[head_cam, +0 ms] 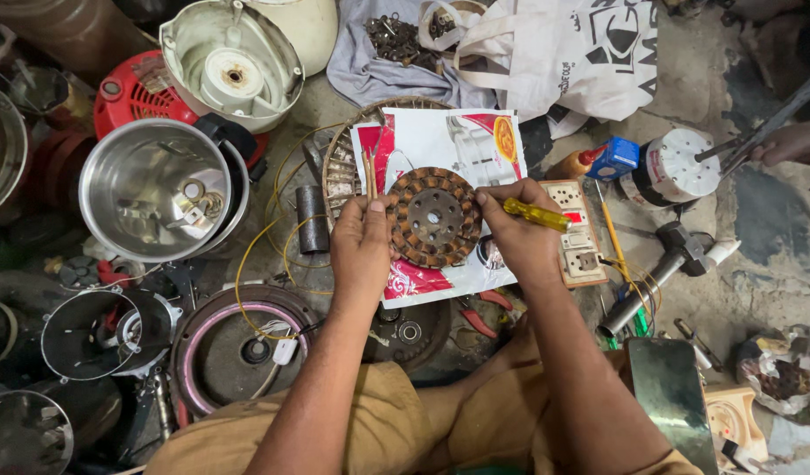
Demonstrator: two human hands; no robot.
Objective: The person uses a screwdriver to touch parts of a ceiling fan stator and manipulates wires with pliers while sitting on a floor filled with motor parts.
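Both hands' fingers [377,208] pinch the round stator [433,217] — right hand [521,236] curled around a yellow screwdriver [537,214].

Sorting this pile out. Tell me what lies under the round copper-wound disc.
The disc rests on a white and red printed sheet, which lies over a round wire grille. The sheet hides most of the grille and whatever sits directly beneath the disc.

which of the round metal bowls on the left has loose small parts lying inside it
The large shiny steel bowl left of the left hand, below the white plastic housing. Small metal bits lie on its bottom; the other bowls sit cut off at the frame's edge.
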